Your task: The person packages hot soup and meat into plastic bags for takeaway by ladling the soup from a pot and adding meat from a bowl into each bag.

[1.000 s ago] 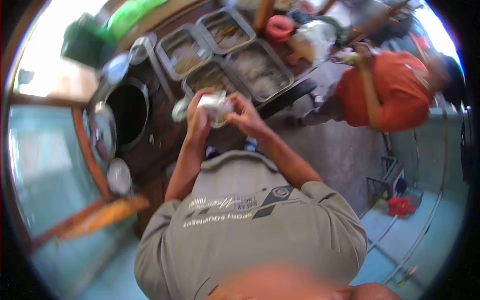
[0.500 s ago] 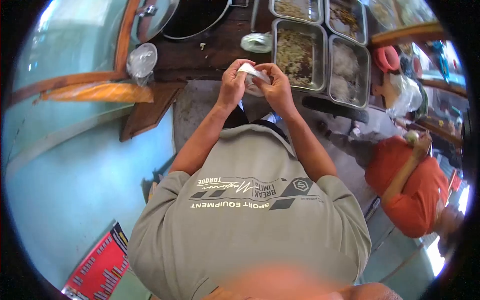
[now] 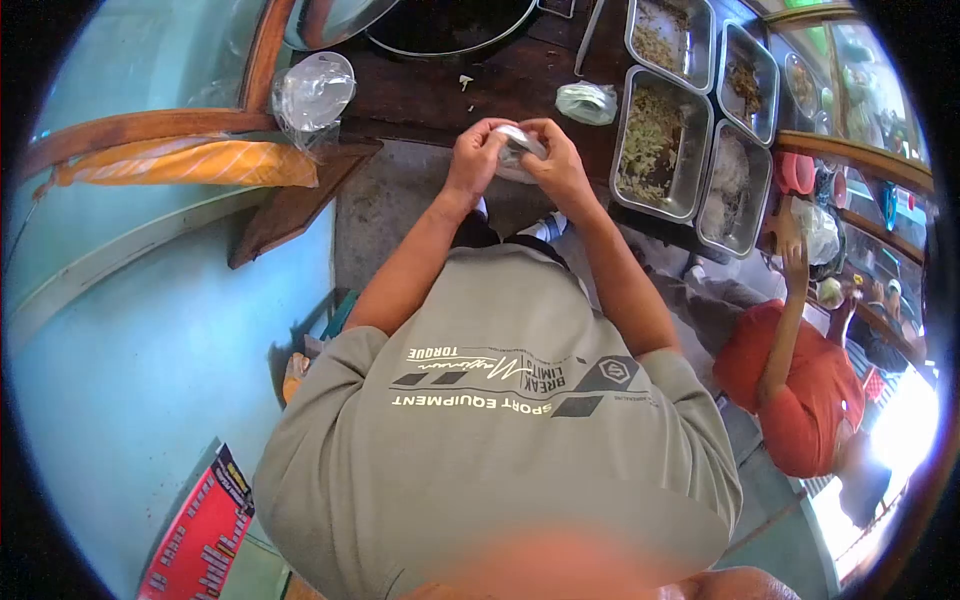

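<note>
In front of my chest, both hands hold a small whitish plastic bag [image 3: 517, 150]. My left hand [image 3: 474, 165] pinches its left side and my right hand [image 3: 556, 165] grips the right side, thumbs on top. What the bag contains is hidden by the fingers and folds. Beyond my right hand, a second plastic bag [image 3: 587, 103] with something pale green inside lies on the dark wooden table [image 3: 430, 100]. Right of it stands a metal tray [image 3: 660, 150] of chopped pale-green vegetables.
More metal trays [image 3: 735, 190] with noodle-like strands and other food stand at the right. A large dark pan [image 3: 450, 22] sits at the back. A plastic-wrapped stack [image 3: 314, 92] is at left. To the right, a person in a red shirt [image 3: 800, 390] reaches toward the shelf.
The view has shifted, so the table and trays appear farther right and the trays lower. My hands still hold the bag, fingers slightly rearranged. The person in red has stretched an arm out.
</note>
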Tool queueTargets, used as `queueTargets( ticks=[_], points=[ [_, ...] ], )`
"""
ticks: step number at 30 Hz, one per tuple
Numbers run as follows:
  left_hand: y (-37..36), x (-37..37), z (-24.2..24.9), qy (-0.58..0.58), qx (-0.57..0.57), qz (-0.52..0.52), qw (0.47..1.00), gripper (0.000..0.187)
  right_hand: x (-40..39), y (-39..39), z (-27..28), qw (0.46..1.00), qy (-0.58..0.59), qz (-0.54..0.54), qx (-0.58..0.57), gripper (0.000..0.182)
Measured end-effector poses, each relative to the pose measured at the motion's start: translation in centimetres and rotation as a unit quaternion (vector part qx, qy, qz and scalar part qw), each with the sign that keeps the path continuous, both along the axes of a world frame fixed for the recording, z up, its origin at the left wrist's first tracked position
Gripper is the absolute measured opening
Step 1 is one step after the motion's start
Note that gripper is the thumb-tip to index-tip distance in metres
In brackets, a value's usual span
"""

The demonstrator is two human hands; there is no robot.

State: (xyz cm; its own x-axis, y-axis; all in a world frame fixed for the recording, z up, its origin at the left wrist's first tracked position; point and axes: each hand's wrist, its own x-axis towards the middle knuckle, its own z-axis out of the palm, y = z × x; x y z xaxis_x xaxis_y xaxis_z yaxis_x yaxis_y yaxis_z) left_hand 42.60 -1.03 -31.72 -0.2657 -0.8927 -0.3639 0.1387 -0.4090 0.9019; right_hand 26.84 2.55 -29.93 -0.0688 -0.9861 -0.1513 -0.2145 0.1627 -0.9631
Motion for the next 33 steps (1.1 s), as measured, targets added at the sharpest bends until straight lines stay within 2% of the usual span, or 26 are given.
queueTargets(
  ticks=[2,5,6,7,9,10,13,16,19,20,23,24,25,27,30,33],
  points=[
    [-1.7,1.2,-0.5,-0.028,-0.01,-0.021,0.999,0.027,0.8,-1.2,-0.3,1.0,-0.015,0.006,0.011,0.038],
    [-4.5,2.4,-2.2,-0.104,-0.031,-0.053,0.993,0.033,1.5,-3.2,-1.2,0.999,0.0,-0.047,0.01,0.037],
    [-5.4,2.6,-3.2,-0.088,-0.036,-0.052,0.994,0.038,1.9,-3.5,-0.1,0.996,0.043,-0.068,-0.025,0.041],
    [-6.1,2.8,-4.2,-0.095,-0.036,-0.06,0.993,0.038,1.9,-3.5,0.8,0.981,0.145,-0.042,-0.121,0.044],
    [-7.1,3.0,-4.8,-0.109,-0.036,-0.076,0.99,0.04,1.9,-3.3,2.5,0.892,0.339,0.017,-0.3,0.049],
    [-7.7,3.0,-5.1,-0.122,-0.044,-0.086,0.988,0.04,2.4,-2.9,3.4,0.881,0.373,0.095,-0.274,0.037],
    [-8.2,3.0,-5.2,-0.161,-0.067,-0.128,0.976,0.039,3.2,-2.9,0.8,0.857,0.452,0.179,-0.172,0.024],
    [-8.3,3.2,-2.7,-0.201,-0.116,-0.157,0.96,0.04,3.5,-4.1,0.2,0.864,0.446,0.165,-0.163,0.02],
    [-8.6,3.7,-4.6,-0.25,-0.251,-0.145,0.924,0.041,3.6,-4.5,-0.1,0.866,0.445,0.203,-0.104,0.018],
    [-8.8,3.7,-4.2,-0.252,-0.222,-0.158,0.929,0.041,3.5,-5.0,0.7,0.864,0.444,0.221,-0.078,0.017],
    [-9.0,4.1,-4.4,-0.259,-0.228,-0.124,0.93,0.039,1.9,-7.4,3.7,0.932,0.271,0.109,-0.212,0.016],
    [-9.0,4.4,-4.1,-0.26,-0.228,-0.119,0.931,0.041,0.3,-8.9,3.7,0.94,0.268,0.038,-0.208,0.015],
    [-8.7,4.5,-3.7,-0.252,-0.219,-0.109,0.936,0.041,-1.8,-10.4,2.6,0.919,0.322,-0.019,-0.226,0.018],
    [-8.3,4.7,-2.9,-0.239,-0.203,-0.089,0.945,0.043,-4.2,-13.1,2.8,0.892,0.435,-0.074,-0.096,0.023],
    [-7.9,4.6,-2.6,-0.24,-0.186,-0.084,0.949,0.052,-6.0,-16.1,1.1,0.853,0.515,-0.027,0.075,0.026],
    [-7.2,4.2,-2.9,-0.216,-0.153,-0.064,0.962,0.057,-6.9,-16.8,-0.9,0.859,0.504,-0.009,0.084,0.025]
  ],
)
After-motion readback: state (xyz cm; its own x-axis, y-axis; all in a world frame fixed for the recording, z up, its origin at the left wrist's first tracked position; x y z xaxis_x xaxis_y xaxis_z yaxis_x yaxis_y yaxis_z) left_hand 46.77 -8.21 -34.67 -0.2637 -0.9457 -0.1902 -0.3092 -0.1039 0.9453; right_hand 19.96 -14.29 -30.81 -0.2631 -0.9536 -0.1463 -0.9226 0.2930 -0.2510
